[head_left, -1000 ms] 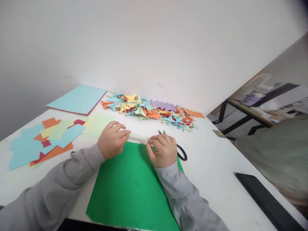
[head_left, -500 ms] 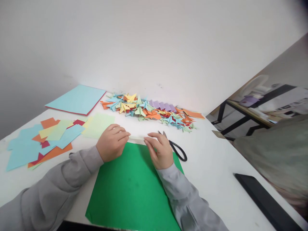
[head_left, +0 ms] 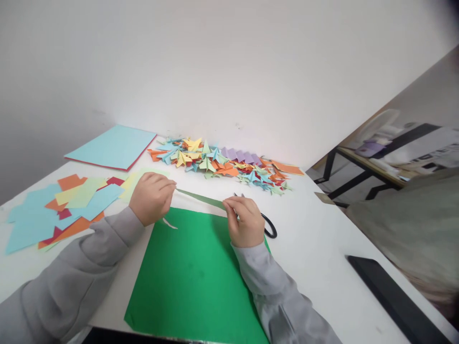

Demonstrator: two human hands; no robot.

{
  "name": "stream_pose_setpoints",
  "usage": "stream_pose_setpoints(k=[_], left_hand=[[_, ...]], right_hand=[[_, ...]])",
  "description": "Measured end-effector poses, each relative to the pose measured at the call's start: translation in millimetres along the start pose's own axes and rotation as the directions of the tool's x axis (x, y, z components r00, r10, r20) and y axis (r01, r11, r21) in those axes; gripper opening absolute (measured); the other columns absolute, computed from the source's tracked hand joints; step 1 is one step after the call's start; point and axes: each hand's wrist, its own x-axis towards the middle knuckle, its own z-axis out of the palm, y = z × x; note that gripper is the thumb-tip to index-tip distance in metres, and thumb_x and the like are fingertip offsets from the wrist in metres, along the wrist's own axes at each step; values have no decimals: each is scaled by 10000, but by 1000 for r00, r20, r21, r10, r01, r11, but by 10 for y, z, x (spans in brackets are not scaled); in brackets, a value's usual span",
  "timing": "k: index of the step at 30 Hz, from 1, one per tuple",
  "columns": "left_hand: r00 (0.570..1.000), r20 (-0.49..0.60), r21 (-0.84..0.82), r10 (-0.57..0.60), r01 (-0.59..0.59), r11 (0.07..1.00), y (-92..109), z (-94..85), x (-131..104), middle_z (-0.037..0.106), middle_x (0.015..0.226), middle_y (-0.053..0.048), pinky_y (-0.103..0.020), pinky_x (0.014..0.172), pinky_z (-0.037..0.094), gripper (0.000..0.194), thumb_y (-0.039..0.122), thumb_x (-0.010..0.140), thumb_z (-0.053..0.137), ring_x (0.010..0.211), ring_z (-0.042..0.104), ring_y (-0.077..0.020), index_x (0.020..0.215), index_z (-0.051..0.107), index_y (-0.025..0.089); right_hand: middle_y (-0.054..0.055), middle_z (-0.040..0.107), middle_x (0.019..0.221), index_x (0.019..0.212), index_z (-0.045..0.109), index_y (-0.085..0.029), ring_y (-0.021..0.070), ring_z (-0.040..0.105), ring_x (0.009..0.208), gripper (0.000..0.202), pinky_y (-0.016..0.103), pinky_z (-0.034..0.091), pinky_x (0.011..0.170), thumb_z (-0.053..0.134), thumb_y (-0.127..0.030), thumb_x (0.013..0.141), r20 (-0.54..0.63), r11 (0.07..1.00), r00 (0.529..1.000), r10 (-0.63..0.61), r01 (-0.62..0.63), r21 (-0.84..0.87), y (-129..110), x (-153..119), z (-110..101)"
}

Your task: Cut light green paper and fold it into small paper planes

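A narrow strip (head_left: 205, 199), green with a white edge, is stretched slanting above the top of a green sheet (head_left: 195, 277). Its left end is pinched in my left hand (head_left: 152, 198), whose fingers are curled closed. The other end sits between thumb and fingertips of my right hand (head_left: 247, 222). A thin whitish tail (head_left: 169, 223) hangs curled below my left hand. I cannot make out whether it joins the strip. Partly behind my right hand lie scissors with black handles (head_left: 269, 226).
Folded paper planes (head_left: 218, 160) in several colours are heaped along the wall. Loose paper pieces (head_left: 32, 215) spread over the left side, with a light blue sheet stack (head_left: 111, 145) behind. A flat black object (head_left: 390, 296) lies near the right edge of the white table (head_left: 308, 248).
My hands have moved apart, the left one leftward and up, the right one slightly right. More of the strip shows, now green, and a whitish curl hangs under my left hand.
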Motion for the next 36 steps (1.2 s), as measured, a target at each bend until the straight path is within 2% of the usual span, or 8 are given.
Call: stream_pose_setpoints(k=[5, 9, 11, 17, 21, 25, 33, 36], left_hand=[[987, -74, 38, -145, 148, 988, -49, -13, -12, 684, 876, -71, -388, 730, 425, 178, 127, 742, 474, 803, 596, -226, 814, 635, 153], [997, -25, -89, 69, -71, 994, 205, -27, 39, 636, 1040, -78, -400, 821, 397, 182, 176, 765, 506, 939, 550, -224, 917, 606, 167], [986, 7, -133, 164, -162, 978, 351, -9, 54, 643, 1015, -72, -400, 827, 390, 172, 172, 780, 496, 932, 543, -216, 918, 598, 165], [981, 17, -201, 194, -187, 962, 540, 64, 28, 661, 870, -59, -349, 764, 408, 148, 100, 790, 454, 814, 543, -175, 851, 586, 128], [971, 14, -229, 238, -229, 946, 557, 73, 15, 660, 837, -57, -336, 738, 411, 146, 90, 788, 445, 789, 543, -166, 810, 584, 125], [968, -4, -215, 252, -247, 945, 510, 51, 23, 665, 883, -48, -353, 747, 408, 147, 83, 773, 453, 813, 541, -178, 821, 582, 132], [977, -34, -151, 208, -211, 966, 355, 5, 47, 684, 880, -35, -369, 737, 419, 170, 79, 760, 458, 807, 567, -185, 793, 602, 164], [991, -30, -172, 133, -136, 976, 305, 4, 28, 685, 869, -46, -365, 733, 432, 192, 96, 763, 451, 810, 582, -187, 802, 622, 175]], right_hand=[[74, 646, 759, 778, 603, -167, 179, 567, 729, 94, 321, 442, 659, 519, -127, 791, 1, 1000, 1000, -6, 5, 16, -11, 12, -12], [56, 661, 776, 796, 605, -172, 172, 564, 751, 87, 319, 412, 665, 528, -133, 792, 96, 996, 992, -76, 72, 46, -90, 1, 7], [50, 664, 781, 802, 606, -174, 166, 562, 757, 92, 317, 400, 672, 521, -138, 799, 126, 995, 988, -87, 80, 58, -136, -5, 19], [46, 665, 823, 852, 614, -176, 172, 542, 792, 112, 331, 370, 712, 514, -162, 803, 210, 983, 961, -182, 180, 27, -259, -14, 18], [33, 661, 766, 824, 615, -164, 162, 537, 750, 114, 326, 362, 696, 509, -140, 791, 244, 969, 938, -247, 244, 40, -290, -18, 1], [37, 663, 761, 813, 613, -156, 169, 540, 747, 93, 335, 363, 700, 536, -139, 765, 213, 969, 946, -244, 245, 24, -249, -1, -22], [30, 667, 737, 789, 616, -170, 170, 549, 727, 94, 327, 371, 685, 556, -118, 739, 152, 981, 974, -166, 179, -79, -163, 23, -52], [45, 659, 718, 753, 617, -171, 179, 558, 717, 92, 326, 389, 667, 542, -119, 739, 85, 987, 993, -84, 95, -130, -74, 14, -52]])
